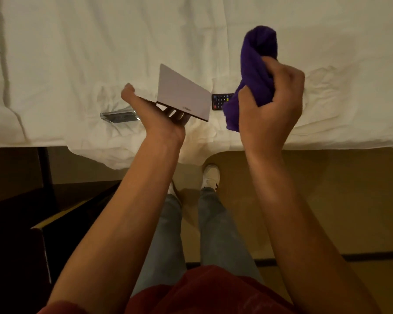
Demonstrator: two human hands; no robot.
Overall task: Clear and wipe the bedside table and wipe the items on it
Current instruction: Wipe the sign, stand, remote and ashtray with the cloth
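Note:
My left hand (156, 114) holds a flat white card-like board (182, 92) from below, tilted up over the edge of the bed. To its right, my right hand (275, 105) is closed around a bunched purple cloth (256, 64), raised beside the board without touching it. A black remote control (221, 101) lies on the white sheet between the two hands, partly hidden by the cloth. A clear acrylic block (119, 116) lies on the sheet left of my left hand.
The white bed sheet (100, 41) fills the upper half of the view. A dark piece of furniture (21, 223) stands at the lower left. Tan floor (327, 200) spreads to the right, with my legs and shoes below.

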